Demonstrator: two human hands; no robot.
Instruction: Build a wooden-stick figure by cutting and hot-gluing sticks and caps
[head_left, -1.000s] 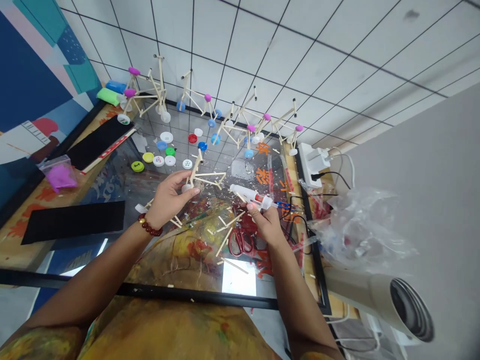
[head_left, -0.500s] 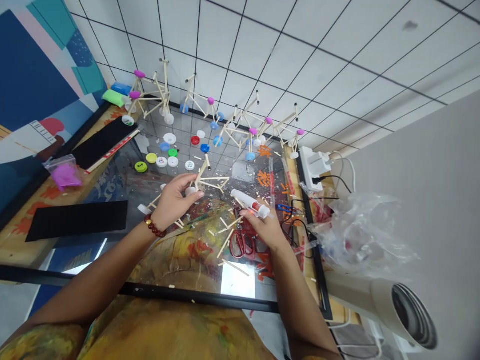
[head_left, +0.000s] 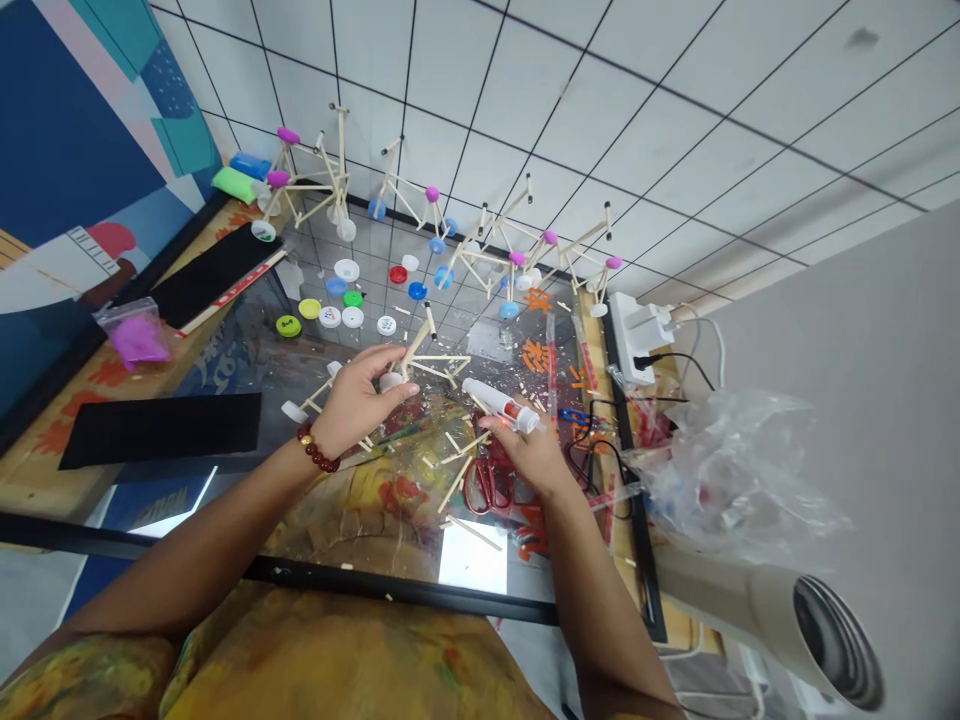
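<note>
Between the thumb and fingers of my left hand (head_left: 364, 400) is a small wooden-stick frame (head_left: 439, 360), with a dark-tipped stick pointing up. A white bottle cap (head_left: 391, 382) sits by my fingertips on it. My right hand (head_left: 529, 455) is closed around a white tube-shaped glue gun (head_left: 499, 402) with a red part and a small red light. Its far end points toward the frame, apart from it. Beneath my left wrist lies another stick frame with white caps (head_left: 294, 411), partly hidden. Loose wooden sticks (head_left: 455, 485) and red-handled scissors (head_left: 486, 488) lie near my right hand.
Several stick frames with purple pieces (head_left: 517, 259) stand along the tiled wall. Coloured bottle caps (head_left: 352, 299) lie mid-table. Black strips (head_left: 161, 430) are at left. At right are a power strip (head_left: 634, 335), cables, a clear plastic bag (head_left: 727, 480) and a cardboard tube (head_left: 750, 600).
The view has shifted slightly, so most things appear a little to the right. Both hands keep their holds, and the stick frame in my left hand stays near the glue gun.
</note>
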